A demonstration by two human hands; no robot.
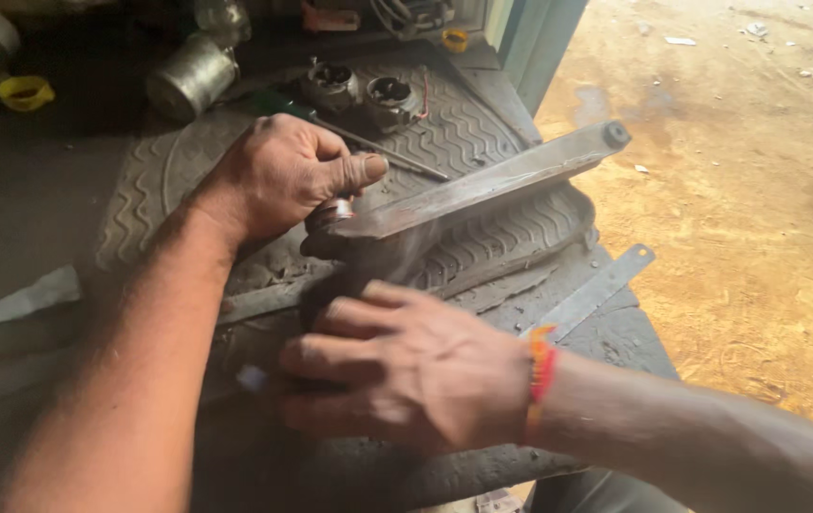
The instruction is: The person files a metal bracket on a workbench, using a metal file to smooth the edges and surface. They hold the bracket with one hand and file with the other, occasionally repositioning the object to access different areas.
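A long, greasy metal arm with a round bushing eye at its far end lies slanted over an old tyre. My left hand is closed around the near, rounded end of this arm, thumb pressed on top. My right hand, with an orange thread band at the wrist, rests just below that end, fingers curled over a dark part I cannot make out. A small pale object shows at its fingertips.
Two round metal housings and a thin rod lie on the tyre's far side. A flat metal strip lies at the right. A shiny cylinder and a yellow cap sit at the back left. Sandy ground spreads right.
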